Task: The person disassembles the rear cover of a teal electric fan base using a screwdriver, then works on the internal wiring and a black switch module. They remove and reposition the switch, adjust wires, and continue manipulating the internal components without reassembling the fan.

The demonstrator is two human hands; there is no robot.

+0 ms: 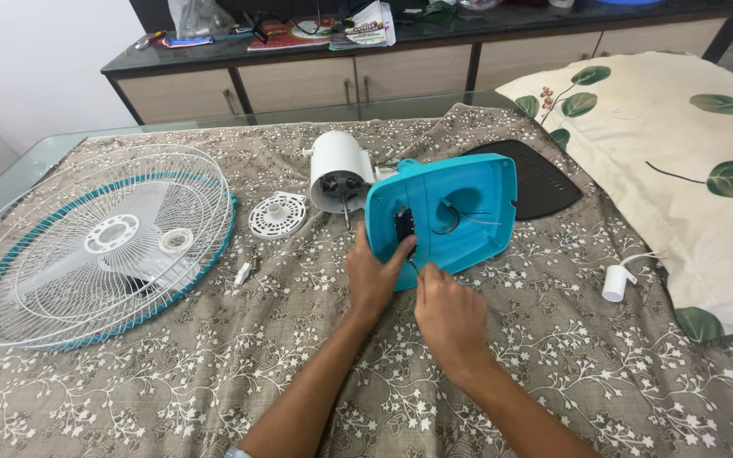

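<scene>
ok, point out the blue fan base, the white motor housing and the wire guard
blue fan base [468, 191], head view, upper inner wall.
white motor housing [338, 161], head view, curved side.
wire guard [53, 246], head view, left part of the mesh.

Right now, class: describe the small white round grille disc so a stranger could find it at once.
Start at the big fan guard lying on the patterned cloth. Just right of it, before the white motor housing, lies the grille disc. It alone is flat, palm-sized and slotted.

Clear plastic bag [199, 15] on sideboard [214, 53] at back left; beside it flat red/white printed papers [282, 34], plus folded multicolour leaflet [371, 25] further right.
</scene>
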